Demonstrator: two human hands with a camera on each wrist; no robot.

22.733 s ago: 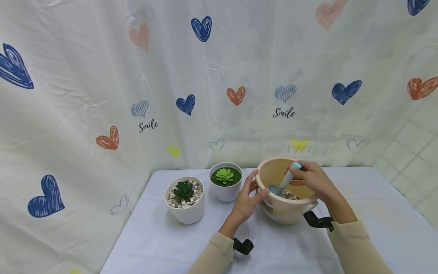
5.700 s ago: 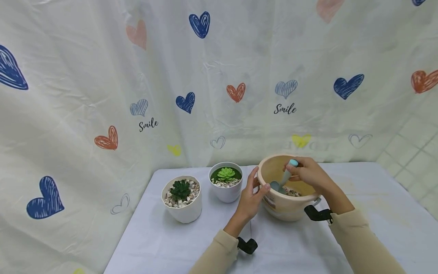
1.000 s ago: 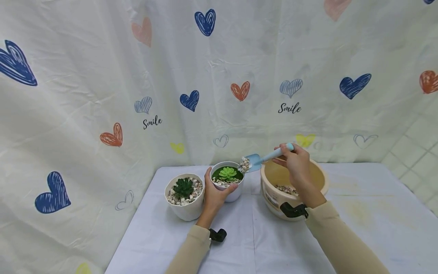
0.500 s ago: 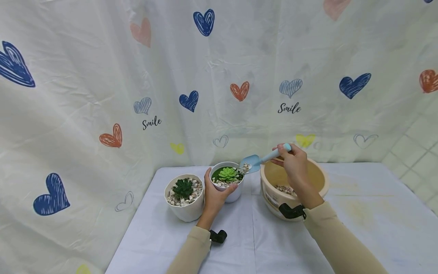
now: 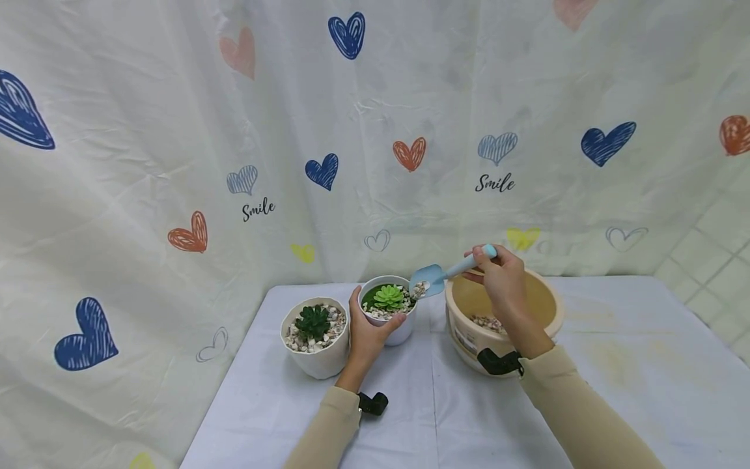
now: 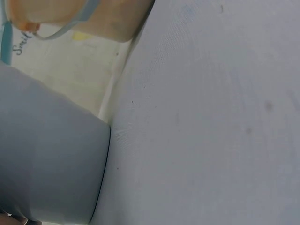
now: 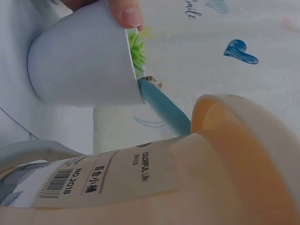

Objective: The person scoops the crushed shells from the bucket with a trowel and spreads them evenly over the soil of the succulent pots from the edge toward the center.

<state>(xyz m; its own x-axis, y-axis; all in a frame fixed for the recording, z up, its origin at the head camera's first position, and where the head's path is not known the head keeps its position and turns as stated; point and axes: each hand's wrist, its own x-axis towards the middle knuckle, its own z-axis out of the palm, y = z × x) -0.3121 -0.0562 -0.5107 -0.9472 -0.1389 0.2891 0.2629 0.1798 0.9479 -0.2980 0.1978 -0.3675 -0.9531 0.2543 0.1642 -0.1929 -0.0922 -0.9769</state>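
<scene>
My left hand (image 5: 368,335) grips a small white plant pot (image 5: 402,333) from its left and near side, thumb across the front. Inside, a light green succulent (image 5: 388,297) stands among pebbles (image 5: 381,314), with bare green showing at its back left. My right hand (image 5: 505,281) holds a light blue hand trowel (image 5: 430,276) by its handle. The blade slants down to the pot's right rim, a few pebbles on its tip. In the right wrist view the trowel blade (image 7: 164,108) meets the pot's rim. The left wrist view shows the pot's side (image 6: 51,145).
A beige bucket (image 5: 476,340) with pebbles (image 5: 489,324) in its bottom stands under my right forearm. Left of my left hand is another white pot (image 5: 319,361) with a dark green succulent (image 5: 313,322). A heart-printed curtain (image 5: 445,98) hangs behind the white-covered table (image 5: 492,423).
Earlier, the trowel dug in the bucket while my left hand held the bucket's rim. Over the last second pebbles slid off the trowel into the pot, and more now lie at its right side.
</scene>
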